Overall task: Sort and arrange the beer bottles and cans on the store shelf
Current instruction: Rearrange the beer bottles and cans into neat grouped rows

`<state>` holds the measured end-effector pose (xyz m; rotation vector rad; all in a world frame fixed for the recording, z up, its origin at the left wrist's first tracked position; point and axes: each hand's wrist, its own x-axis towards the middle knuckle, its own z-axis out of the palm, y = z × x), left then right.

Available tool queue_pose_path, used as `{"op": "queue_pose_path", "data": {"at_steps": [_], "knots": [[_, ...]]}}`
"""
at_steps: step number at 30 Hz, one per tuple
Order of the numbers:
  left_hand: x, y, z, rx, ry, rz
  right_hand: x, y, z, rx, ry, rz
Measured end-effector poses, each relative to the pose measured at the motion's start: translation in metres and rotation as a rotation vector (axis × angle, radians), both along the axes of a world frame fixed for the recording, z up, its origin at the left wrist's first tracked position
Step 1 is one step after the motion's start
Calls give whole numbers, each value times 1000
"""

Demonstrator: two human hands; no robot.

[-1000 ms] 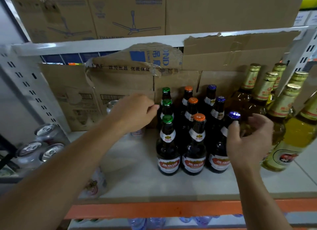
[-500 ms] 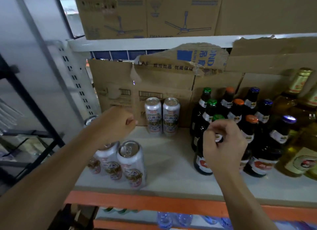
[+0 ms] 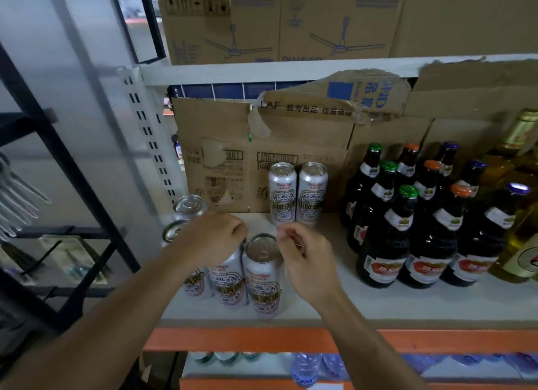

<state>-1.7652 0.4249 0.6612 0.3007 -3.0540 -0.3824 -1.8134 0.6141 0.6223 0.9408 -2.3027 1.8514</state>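
My left grip (image 3: 214, 238) curls over a white can (image 3: 227, 282) with a blue-gold label; my right grip (image 3: 305, 258) hangs loosely curled beside another's silver top, holding nothing.

The pale shelf (image 3: 407, 302) has an orange front rail (image 3: 233, 338) and a white slotted upright (image 3: 148, 139) at its left end. Torn, flattened cardboard (image 3: 305, 136) lines its back edge. On the white upper shelf (image 3: 262, 69) stand cartons (image 3: 221, 20) printed with ceiling fans. Left of the shelf are a black metal rack (image 3: 58, 145) and a grey wall (image 3: 35, 34). Water bottles (image 3: 305, 366) show below the rail. The light is dim.
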Motion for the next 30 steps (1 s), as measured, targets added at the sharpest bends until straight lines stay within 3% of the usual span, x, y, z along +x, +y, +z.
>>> {"op": "queue_pose_path", "data": {"at_steps": [7,12,20,30], "knots": [[1,13,-2,-106,90,33,15,-29,-13,-93,-195,23],[-2,-1,-11,-15,57,7,17,-35,-18,-175,-299,-27],[0,5,-8,9,76,75,20,-38,-25,-221,-224,-63],[2,11,0,-13,46,89,15,-41,-24,-277,-264,-36]]}}
